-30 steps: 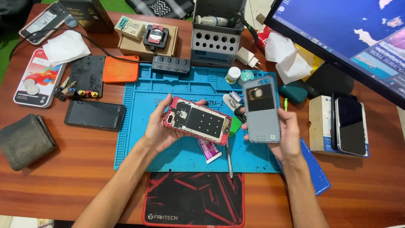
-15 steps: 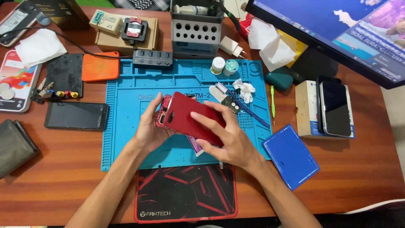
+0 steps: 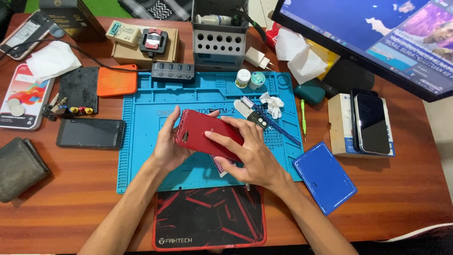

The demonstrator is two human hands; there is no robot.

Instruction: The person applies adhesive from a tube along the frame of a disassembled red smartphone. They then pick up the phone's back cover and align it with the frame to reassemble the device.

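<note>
A red phone [image 3: 200, 132] lies back side up over the blue work mat [image 3: 141, 141], held between both hands. My left hand [image 3: 166, 146] grips its left end with fingers curled over the top edge. My right hand [image 3: 247, 153] lies flat across the right half, fingers pressing on the red back. A blue rectangular case [image 3: 324, 177] rests on the wooden table to the right of the mat.
A black phone [image 3: 90, 133] lies left of the mat, a dark pouch [image 3: 19, 167] further left. A grey tool rack [image 3: 218, 42], small jars [image 3: 250, 79], tweezers and tissue [image 3: 272, 104] sit at the mat's far side. A monitor [image 3: 377, 38] and boxed phones [image 3: 368, 123] stand right; a mouse pad [image 3: 207, 217] lies near.
A second ago the phone lay open side up and my right hand held a blue case. The case now lies on the table, the phone shows its red back, and my right hand presses on it.
</note>
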